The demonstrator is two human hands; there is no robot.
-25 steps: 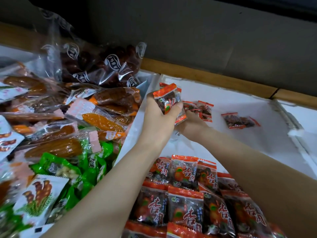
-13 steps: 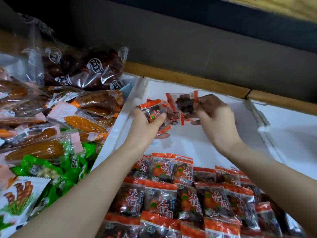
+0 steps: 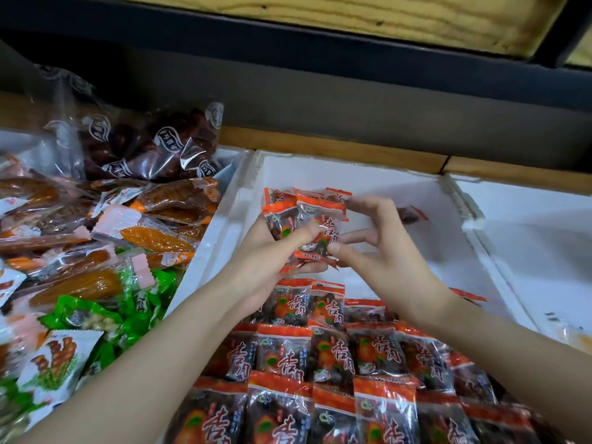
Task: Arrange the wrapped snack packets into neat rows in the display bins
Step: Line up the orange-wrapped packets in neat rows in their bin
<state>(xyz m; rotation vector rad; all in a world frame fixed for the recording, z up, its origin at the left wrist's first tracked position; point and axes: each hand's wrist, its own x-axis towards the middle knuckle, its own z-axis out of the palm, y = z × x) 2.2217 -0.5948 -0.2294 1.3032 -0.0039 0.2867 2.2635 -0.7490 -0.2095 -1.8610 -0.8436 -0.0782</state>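
Note:
My left hand (image 3: 272,254) grips a small stack of red-topped snack packets (image 3: 307,219) above the white foam bin (image 3: 362,177), thumb across the front one. My right hand (image 3: 381,251) pinches the right edge of the same stack between thumb and fingertips. Rows of matching packets (image 3: 336,363) fill the near half of the bin. One loose packet (image 3: 410,216) lies on the bin floor behind my right hand, partly hidden.
The bin to the left holds orange dried-fruit packs (image 3: 153,235), green packets (image 3: 86,318) and a clear bag of dark fruit (image 3: 153,149). Another white foam bin (image 3: 528,238) stands to the right. A dark shelf edge (image 3: 288,36) hangs overhead.
My right hand carried the packet it held over to the left hand's stack and now pinches that stack. Both hands drew closer together.

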